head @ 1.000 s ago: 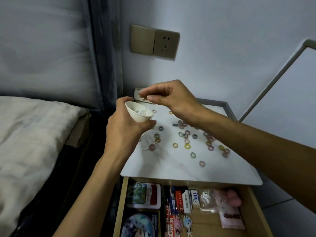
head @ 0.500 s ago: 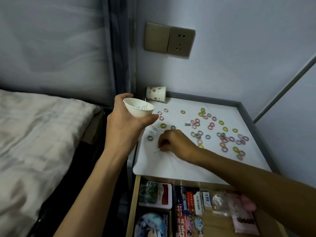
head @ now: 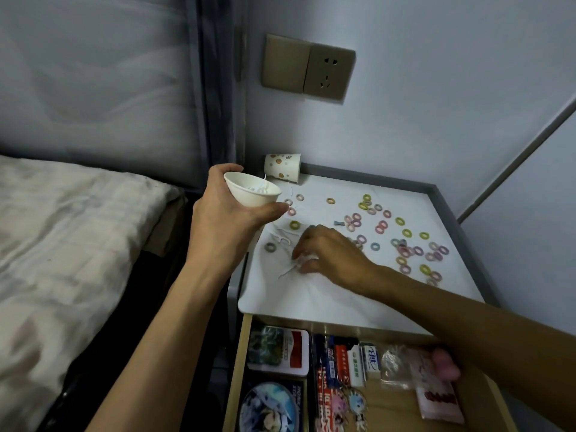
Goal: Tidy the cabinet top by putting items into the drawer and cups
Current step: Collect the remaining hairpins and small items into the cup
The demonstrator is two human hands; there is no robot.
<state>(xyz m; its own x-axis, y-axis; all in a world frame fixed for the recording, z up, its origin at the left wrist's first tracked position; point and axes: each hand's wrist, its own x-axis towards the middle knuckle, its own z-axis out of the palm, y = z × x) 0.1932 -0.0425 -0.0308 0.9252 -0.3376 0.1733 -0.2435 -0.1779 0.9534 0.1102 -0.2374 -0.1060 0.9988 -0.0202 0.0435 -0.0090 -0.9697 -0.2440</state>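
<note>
My left hand [head: 224, 213] grips a white paper cup [head: 251, 192], tilted, above the cabinet's left edge; thin white picks lie inside it. My right hand [head: 327, 254] is down on the white cabinet top [head: 311, 294], fingertips pinching a thin white pick [head: 288, 271]. More white picks [head: 282, 236] lie just left of it. Several small coloured rings [head: 402, 238] are scattered over the right half. A dotted paper cup [head: 282, 168] lies on its side at the back left corner. The drawer [head: 386, 410] below stands open.
The drawer holds card packs [head: 279, 350], lighters [head: 349, 360], keychains [head: 349, 403] and small packets [head: 436, 397]. A bed [head: 62, 244] lies to the left, with a dark gap between. A raised grey rim [head: 448, 210] borders the top's back and right sides. A wall socket [head: 308, 68] is above.
My right hand dropped from over the white cup to the cabinet top and closed its fingertips on a white pick. The left hand kept the cup raised.
</note>
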